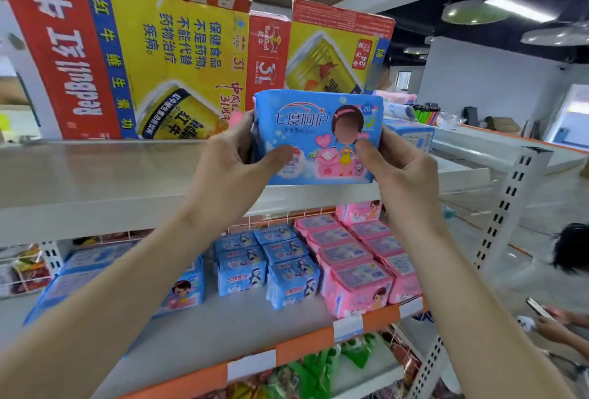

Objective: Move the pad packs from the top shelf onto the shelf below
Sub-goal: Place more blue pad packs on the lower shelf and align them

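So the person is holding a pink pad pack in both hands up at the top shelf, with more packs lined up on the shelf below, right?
Not quite: in the head view the held pad pack is blue, not pink. The left hand and right hand do grip it at the top shelf, with more packs on the shelf below.

Top shelf [79, 175]: bare front and left, cartons [153, 57] walling the back. Lower shelf [229, 325]: open strip along the front centre; blue packs [271, 264] stand behind it, pink packs [353, 258] fill the right end up to the front lip.
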Tool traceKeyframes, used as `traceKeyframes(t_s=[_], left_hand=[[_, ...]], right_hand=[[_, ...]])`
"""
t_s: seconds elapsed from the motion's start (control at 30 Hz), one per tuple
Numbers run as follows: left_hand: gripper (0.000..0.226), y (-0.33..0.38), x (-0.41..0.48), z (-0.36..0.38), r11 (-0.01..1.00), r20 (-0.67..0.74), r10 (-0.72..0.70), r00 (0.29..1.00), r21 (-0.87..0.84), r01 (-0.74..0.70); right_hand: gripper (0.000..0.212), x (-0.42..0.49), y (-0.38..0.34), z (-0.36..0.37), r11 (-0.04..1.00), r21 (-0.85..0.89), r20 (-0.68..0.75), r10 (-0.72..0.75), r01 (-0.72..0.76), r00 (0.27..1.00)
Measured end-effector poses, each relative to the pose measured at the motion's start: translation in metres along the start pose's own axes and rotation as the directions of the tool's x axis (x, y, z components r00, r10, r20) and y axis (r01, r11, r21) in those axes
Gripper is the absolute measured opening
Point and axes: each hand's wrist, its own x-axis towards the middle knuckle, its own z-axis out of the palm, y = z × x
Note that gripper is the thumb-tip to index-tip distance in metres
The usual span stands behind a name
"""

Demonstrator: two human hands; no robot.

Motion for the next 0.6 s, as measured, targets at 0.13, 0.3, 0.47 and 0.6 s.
traceKeyframes(t_s=[0.13, 0.3, 0.47, 0.6], left_hand=[[0.036, 0.0, -0.018, 0.005, 0.999, -0.026, 0.011, 1.0, -0.051, -0.012], [0.043, -0.006, -0.049, 0.015, 0.998, -0.058, -0.053, 0.997, -0.02, 0.051], [0.043, 0.001, -0.076, 0.031, 0.992, -0.131, -0.121, 0.984, 0.022, 0.125], [0.046, 0.012, -0.093, 0.054, 0.984, -0.178, -0.129, 0.976, 0.101, 0.149]], right_hand=[[0.013, -0.018, 0.003, 0.001, 0.999, -0.009, -0.034, 0.039, -0.039, 0.999], [0.021, -0.043, 0.012, -0.004, 0.996, -0.017, -0.007, 0.084, -0.084, 0.996], [0.024, -0.058, 0.017, -0.021, 0.996, 0.031, 0.036, 0.085, -0.086, 0.996], [0.026, -0.068, 0.021, -0.045, 0.99, 0.044, 0.097, 0.128, -0.133, 0.987]])
